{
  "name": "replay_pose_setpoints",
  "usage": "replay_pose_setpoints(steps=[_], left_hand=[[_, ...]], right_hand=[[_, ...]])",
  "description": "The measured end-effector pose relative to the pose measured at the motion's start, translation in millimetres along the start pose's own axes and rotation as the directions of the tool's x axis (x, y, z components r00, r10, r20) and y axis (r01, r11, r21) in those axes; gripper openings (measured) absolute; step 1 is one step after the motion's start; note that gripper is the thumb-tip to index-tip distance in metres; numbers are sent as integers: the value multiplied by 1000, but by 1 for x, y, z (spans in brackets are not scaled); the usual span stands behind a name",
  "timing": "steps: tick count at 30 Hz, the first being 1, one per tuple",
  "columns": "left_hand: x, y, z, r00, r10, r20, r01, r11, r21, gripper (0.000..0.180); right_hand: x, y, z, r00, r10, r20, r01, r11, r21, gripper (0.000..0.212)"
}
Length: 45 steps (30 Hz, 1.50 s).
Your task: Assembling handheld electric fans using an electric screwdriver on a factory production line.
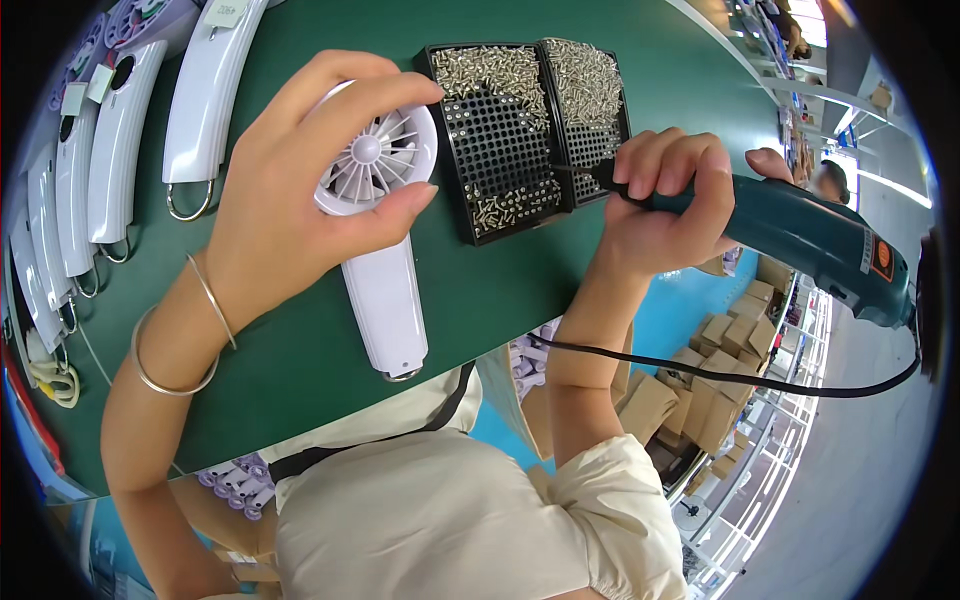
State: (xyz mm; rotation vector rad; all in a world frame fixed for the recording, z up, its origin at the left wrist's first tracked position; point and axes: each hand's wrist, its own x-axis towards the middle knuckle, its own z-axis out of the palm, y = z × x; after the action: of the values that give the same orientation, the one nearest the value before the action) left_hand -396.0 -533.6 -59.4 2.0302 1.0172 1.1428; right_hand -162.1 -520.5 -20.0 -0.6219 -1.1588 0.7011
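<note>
My left hand [300,170] is closed round the head of a white handheld fan [385,300], thumb and fingers curled over its round grille. The fan's handle points toward me on the green table. In my right hand [665,200] is a dark green electric screwdriver [790,225], gripped near its front end, with a black cable hanging from its rear. Its thin bit reaches left over the black screw tray [500,165], which is full of holes. Loose small silver screws are heaped at the tray's far end and a few at its near end. I cannot tell whether the bit touches a screw.
Several white fans with metal rings [205,110] lie in a row on the left of the green table [480,290]. A second screw tray [590,90] adjoins the first. Cardboard boxes [710,385] stand beyond the right edge. Purple-white parts [240,485] fill a carton below the table.
</note>
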Motion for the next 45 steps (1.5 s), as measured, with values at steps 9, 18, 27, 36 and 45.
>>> replay_pose_setpoints(steps=[9, 18, 27, 36, 45], left_hand=[[-5, 1, -3, 1000, -1, 4, 1, 999, -44, 65], [7, 9, -12, 997, -28, 78, 37, 993, -115, 59], [-3, 5, -8, 1000, 23, 18, -20, 991, -129, 56], [1, -15, 9, 860, 459, -224, -462, 886, 38, 55], [0, -6, 3, 992, 74, -105, -79, 996, -47, 52]], right_hand=[[-6, -2, 16, 1000, -12, -7, 10, 978, -209, 9], [-34, -83, 28, 959, -130, 253, 73, 973, 220, 29], [-98, -82, 52, 852, -184, 489, 20, 947, 320, 39], [-108, -76, 60, 855, -112, 507, 5, 978, 207, 43], [-106, -70, 70, 844, -137, 518, 32, 978, 207, 42]])
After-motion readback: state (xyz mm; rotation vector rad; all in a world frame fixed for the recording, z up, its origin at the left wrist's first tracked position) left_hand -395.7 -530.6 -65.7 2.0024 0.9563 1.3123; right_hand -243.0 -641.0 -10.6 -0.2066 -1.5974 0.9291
